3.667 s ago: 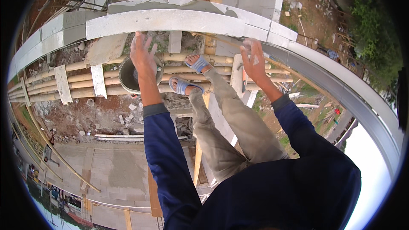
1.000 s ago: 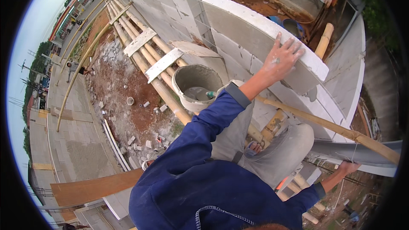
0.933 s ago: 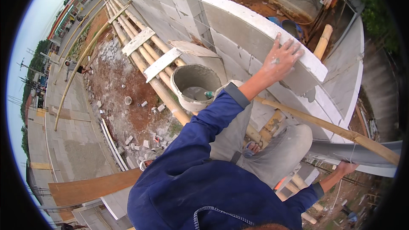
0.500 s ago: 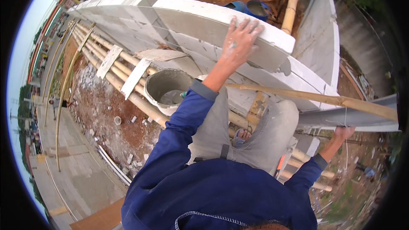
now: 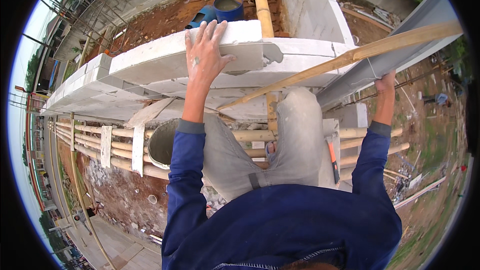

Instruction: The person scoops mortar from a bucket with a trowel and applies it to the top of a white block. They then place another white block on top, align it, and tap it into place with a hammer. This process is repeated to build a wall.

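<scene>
My left hand (image 5: 204,52) rests with fingers spread over the upper edge of a pale lightweight concrete block (image 5: 150,55) on top of the wall. Wet grey mortar (image 5: 272,53) shows beside the block's right end. To the right, my right hand (image 5: 385,83) is closed round the lower edge of a long grey channel-shaped length (image 5: 345,83); its fingertips are partly hidden. A thin wire hangs over that length, and a bamboo pole (image 5: 390,45) crosses in front of it. By my left forearm stands a mortar-crusted bucket (image 5: 161,145), partly covered by my sleeve.
Bamboo scaffold poles (image 5: 125,151) run below the wall, with boards (image 5: 138,145) across them. A tool with an orange-and-black handle (image 5: 332,157) lies beside my right knee. Behind the wall are a blue drum (image 5: 228,10) and an upright bamboo post (image 5: 262,10). Rubble lies far below.
The view has turned to the right, so the wall lies more level across it. My left hand stays on the block and my right hand stays on the grey length.
</scene>
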The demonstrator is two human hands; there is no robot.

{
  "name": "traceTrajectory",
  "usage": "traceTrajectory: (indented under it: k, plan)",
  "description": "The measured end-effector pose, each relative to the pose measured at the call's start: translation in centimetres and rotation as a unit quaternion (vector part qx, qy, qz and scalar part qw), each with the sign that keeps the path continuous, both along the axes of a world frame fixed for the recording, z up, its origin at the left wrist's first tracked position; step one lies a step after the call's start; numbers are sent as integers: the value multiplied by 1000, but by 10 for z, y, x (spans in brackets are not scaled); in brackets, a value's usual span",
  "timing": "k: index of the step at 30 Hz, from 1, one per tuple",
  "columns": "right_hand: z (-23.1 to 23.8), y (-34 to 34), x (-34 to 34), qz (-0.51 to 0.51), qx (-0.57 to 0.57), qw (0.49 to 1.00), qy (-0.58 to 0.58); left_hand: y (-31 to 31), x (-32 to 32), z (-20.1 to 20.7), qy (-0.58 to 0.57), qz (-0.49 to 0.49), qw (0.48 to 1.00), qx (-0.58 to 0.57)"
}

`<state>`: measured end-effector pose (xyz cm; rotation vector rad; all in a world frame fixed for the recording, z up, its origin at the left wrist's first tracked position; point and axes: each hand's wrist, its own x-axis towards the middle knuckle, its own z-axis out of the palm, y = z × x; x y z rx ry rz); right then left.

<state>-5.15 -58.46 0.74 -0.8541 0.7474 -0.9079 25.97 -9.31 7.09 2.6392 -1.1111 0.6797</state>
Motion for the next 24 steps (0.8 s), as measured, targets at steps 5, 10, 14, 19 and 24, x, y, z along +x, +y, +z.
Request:
traceTrajectory:
  k: [5,10,14,19,24]
  plan:
    - [-9,-4,-1,-34,-6,999,-17,-1,0,0,2,-1,1000,-5]
    - [-9,-2,-1,-50,-19,998,-29,-3,1,-2,0,-2,1000,-3]
    - [-7,-4,-7,0,-112,994,-11,-4,-2,0,0,-4,1000,2]
    - [-4,-6,-20,33,-179,981,61,-5,-1,2,-12,1,1000,16]
    - [17,52,-15,-22,-169,984,56,1,1,4,-16,5,999,29]
